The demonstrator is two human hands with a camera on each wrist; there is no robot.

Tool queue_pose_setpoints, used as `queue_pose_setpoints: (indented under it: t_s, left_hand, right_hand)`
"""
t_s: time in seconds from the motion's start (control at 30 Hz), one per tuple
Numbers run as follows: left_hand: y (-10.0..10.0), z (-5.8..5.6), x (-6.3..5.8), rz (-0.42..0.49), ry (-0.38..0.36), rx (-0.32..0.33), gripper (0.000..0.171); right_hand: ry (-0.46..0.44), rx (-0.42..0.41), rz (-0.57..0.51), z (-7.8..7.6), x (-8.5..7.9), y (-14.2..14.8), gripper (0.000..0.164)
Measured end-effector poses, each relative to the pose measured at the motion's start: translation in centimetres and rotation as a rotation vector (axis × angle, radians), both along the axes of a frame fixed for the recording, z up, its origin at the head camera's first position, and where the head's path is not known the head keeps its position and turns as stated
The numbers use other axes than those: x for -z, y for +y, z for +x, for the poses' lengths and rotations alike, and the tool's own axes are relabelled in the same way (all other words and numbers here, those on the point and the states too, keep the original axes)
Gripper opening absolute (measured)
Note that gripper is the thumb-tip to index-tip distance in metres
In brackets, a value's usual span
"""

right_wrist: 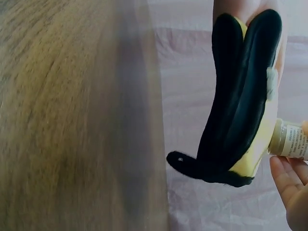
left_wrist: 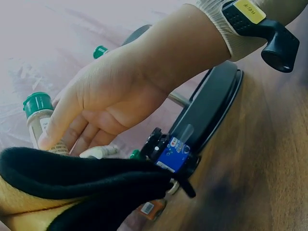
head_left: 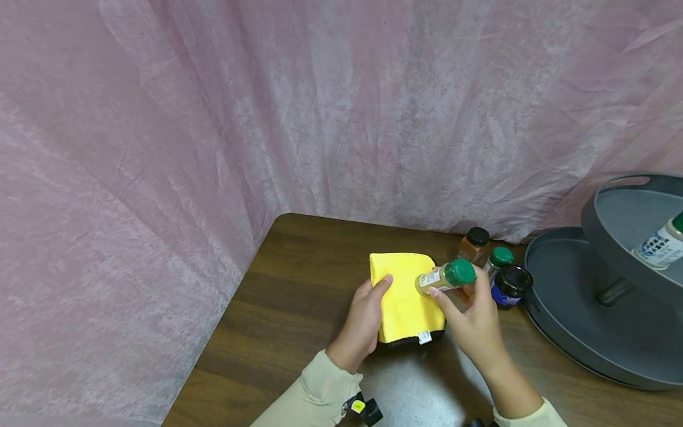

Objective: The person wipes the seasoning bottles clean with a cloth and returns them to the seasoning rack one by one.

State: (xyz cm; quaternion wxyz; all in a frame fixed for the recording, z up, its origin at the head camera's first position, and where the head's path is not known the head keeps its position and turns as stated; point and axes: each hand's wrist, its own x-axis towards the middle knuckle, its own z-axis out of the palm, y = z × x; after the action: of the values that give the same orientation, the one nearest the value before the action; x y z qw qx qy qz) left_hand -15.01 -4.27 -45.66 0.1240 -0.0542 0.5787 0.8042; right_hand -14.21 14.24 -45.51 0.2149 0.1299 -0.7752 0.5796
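A folded yellow cloth (head_left: 402, 311) with black edging and a small white tag (head_left: 424, 337) is held over the table by my left hand (head_left: 361, 320), its thumb lying on top. My right hand (head_left: 480, 332) grips a small spice jar (head_left: 440, 277) with a green cap, between thumb and fingers. The jar is tilted, its base at the cloth's right part. In the left wrist view the right hand (left_wrist: 115, 91) holds this jar (left_wrist: 41, 118) just above the cloth's black fold (left_wrist: 72, 175). The right wrist view shows the jar's base (right_wrist: 278, 139) meeting the cloth's yellow side (right_wrist: 257, 154).
Right of the hands stand an amber jar with a black lid (head_left: 476, 239), a green-capped jar (head_left: 500, 258) and a dark jar with a blue label (head_left: 511, 286). A grey two-tier tray (head_left: 565, 344) is farther right, with a green-capped jar (head_left: 661, 246) on top. Behind the table (head_left: 256, 332) hangs a pink curtain (head_left: 341, 118).
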Motion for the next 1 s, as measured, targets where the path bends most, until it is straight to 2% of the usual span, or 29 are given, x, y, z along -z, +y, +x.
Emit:
queue_pose_setpoints:
  t_s: [0.17,0.43,0.63,1.0]
  left_hand:
    - [0.1,0.1,-0.1,-0.022,-0.015,0.051,0.045]
    - [0.5,0.4,0.1,-0.077,-0.036,0.115,0.044]
    - [0.4,0.3,0.4,-0.085,-0.039,0.108,0.045]
    - [-0.1,-0.1,0.2,-0.008,-0.003,0.051,0.05]
  right_hand:
    - [-0.01,0.002,-0.02,-0.3,0.0,0.3,0.062]
    - [-0.017,-0.047,-0.029,-0.1,0.1,0.1,0.064]
    - [0.015,-0.099,-0.024,0.2,0.3,-0.6,0.063]
    - [0.03,-0.1,-0.027,0.5,0.0,-0.9,0.061]
